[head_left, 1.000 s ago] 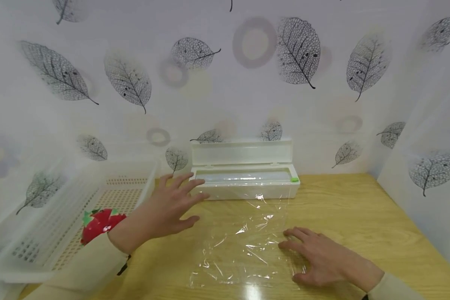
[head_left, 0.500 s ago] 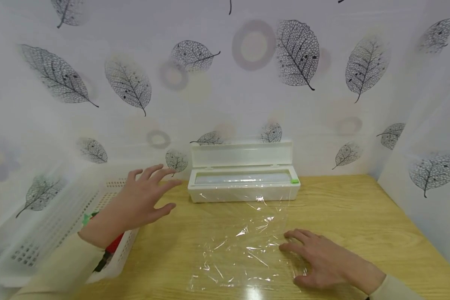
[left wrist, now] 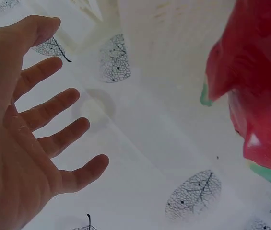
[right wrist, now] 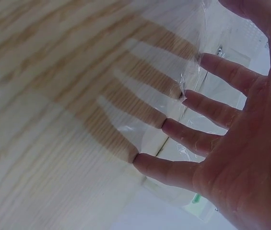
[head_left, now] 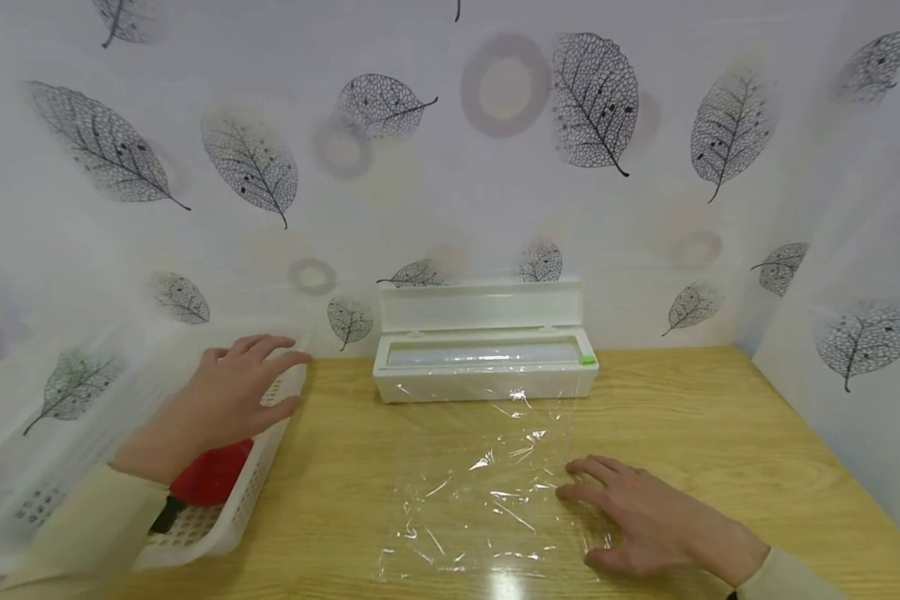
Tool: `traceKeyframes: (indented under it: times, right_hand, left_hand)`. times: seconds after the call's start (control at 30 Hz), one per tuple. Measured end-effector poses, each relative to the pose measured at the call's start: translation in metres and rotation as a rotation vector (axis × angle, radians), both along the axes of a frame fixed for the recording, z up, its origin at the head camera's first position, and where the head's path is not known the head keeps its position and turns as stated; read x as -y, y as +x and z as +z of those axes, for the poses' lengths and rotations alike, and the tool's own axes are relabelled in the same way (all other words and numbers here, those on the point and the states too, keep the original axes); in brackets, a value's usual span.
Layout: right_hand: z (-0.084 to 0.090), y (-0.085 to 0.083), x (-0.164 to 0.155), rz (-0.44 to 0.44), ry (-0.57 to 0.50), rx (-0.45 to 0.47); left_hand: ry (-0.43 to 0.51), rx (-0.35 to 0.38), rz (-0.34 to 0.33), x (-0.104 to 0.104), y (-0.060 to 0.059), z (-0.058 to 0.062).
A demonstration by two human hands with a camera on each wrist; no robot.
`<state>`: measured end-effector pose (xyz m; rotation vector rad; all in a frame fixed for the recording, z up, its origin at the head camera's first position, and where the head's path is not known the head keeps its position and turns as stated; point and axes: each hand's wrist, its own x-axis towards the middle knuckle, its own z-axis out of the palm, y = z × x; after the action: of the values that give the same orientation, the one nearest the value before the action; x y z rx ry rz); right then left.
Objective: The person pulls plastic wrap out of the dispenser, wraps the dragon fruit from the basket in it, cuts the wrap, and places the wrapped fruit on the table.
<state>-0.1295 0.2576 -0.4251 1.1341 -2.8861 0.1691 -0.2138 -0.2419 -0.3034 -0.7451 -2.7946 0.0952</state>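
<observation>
Basket (head_left: 266, 454) w/ red toy (head_left: 212, 473); dispenser (head_left: 485, 367) open.

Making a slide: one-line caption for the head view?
Right hand presses film flat on the table; left hand reaches over the basket.

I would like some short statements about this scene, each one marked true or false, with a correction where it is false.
1. The right hand rests flat on the plastic wrap. True.
2. The lid of the wrap dispenser is closed. False: it stands open.
3. The left hand is over the white basket. True.
4. The left hand grips the red item. False: its fingers are spread and hold nothing.
5. The wrap lies inside the basket. False: it lies on the wooden table.
</observation>
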Motion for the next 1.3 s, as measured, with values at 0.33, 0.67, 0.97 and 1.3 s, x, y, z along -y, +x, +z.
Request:
traceKeyframes:
  times: [0.33,0.67,0.97,1.3]
  right_hand:
    - [-0.001,0.001,0.000,-0.018,-0.007,0.031]
    - [-0.002,0.000,0.000,-0.014,-0.007,0.011]
    - [-0.001,0.000,0.000,-0.011,-0.005,0.013]
    - [-0.001,-0.001,-0.001,-0.013,-0.004,0.014]
  left_hand:
    - [0.014,0.180,0.165,0.044,-0.010,-0.008]
    - [0.046,0.436,0.258,0.083,-0.013,-0.023]
    - [0.147,0.752,0.256,0.087,-0.010,-0.026]
    - [0.067,0.804,0.312,0.075,-0.013,-0.031]
